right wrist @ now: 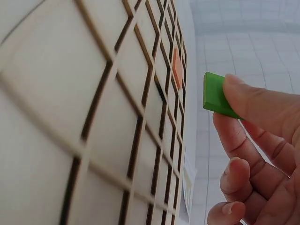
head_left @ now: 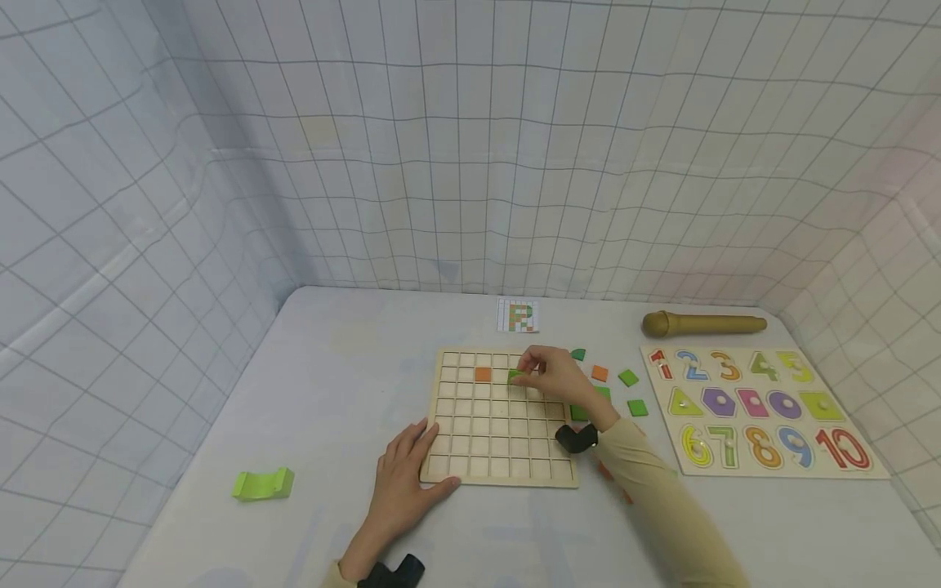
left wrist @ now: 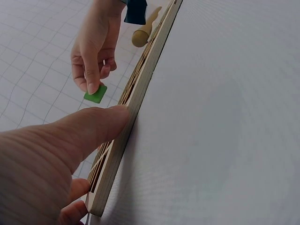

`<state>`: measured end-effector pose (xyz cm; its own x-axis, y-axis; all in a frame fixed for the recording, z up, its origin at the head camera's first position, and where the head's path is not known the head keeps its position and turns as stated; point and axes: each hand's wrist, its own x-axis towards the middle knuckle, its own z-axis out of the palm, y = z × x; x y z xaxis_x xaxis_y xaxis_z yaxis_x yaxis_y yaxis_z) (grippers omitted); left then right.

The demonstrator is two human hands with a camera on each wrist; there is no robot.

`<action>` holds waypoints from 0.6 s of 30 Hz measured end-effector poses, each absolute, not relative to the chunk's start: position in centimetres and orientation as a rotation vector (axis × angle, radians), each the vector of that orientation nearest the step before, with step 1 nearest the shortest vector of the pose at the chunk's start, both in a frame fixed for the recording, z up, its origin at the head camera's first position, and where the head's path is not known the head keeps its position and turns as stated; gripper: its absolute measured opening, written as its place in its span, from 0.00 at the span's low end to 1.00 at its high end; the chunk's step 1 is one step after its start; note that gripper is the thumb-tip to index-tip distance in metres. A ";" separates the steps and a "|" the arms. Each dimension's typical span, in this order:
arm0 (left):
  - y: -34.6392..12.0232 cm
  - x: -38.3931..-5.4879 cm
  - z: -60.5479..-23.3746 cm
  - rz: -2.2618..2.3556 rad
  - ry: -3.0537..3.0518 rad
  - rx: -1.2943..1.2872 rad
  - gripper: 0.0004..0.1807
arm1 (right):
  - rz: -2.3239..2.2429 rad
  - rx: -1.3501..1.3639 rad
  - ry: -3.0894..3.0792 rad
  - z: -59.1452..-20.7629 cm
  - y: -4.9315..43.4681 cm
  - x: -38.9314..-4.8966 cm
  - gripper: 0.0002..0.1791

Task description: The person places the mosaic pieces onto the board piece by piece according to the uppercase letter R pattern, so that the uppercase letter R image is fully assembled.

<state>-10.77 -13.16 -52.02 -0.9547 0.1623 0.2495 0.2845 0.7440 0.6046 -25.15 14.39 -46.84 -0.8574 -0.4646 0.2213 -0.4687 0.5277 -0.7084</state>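
My right hand (head_left: 551, 371) pinches a green square tile (right wrist: 217, 93) between thumb and fingertips. In the right wrist view the tile is above the surface of a wooden grid board (head_left: 500, 485); the head view shows it over the board's upper rows. An orange square tile (head_left: 482, 374) lies in a cell in the upper part of the grid, left of that hand. My left hand (head_left: 400, 478) rests at the board's near left corner. Its thumb (left wrist: 105, 119) touches the near edge and its fairly straight fingers lie along the left side.
Loose green tiles (head_left: 636, 407) and orange tiles (head_left: 599, 373) lie right of the board, some behind the right arm. A pattern card (head_left: 518, 316) sits beyond it. Farther right are a number-and-shape puzzle (head_left: 706, 407) and a brown microphone-shaped object (head_left: 706, 324). A green curved block (head_left: 263, 484) lies left.
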 end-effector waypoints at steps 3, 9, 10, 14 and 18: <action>-13.1 -10.8 -51.9 -1.018 -2.769 -0.352 0.43 | 1.246 0.863 -2.749 -46.7 13.1 -25.2 0.06; -13.1 -10.8 -51.8 -1.023 -2.778 -0.354 0.43 | 1.201 0.875 -2.804 -46.6 11.2 -25.1 0.03; -13.2 -10.8 -51.8 -1.021 -2.778 -0.355 0.43 | 1.193 0.876 -2.811 -46.6 10.9 -25.1 0.03; -13.1 -10.8 -51.9 -1.010 -2.761 -0.365 0.43 | 1.173 0.860 -2.842 -46.9 10.1 -25.2 0.03; -13.0 -10.7 -51.9 -1.002 -2.745 -0.368 0.43 | 1.169 0.854 -2.870 -47.2 9.7 -25.3 0.03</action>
<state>-10.71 -13.03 -51.92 -0.9499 0.1640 0.2660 0.2968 0.7400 0.6035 -25.30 9.67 -47.22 -0.8564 -0.5002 0.1283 -0.4475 0.5949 -0.6677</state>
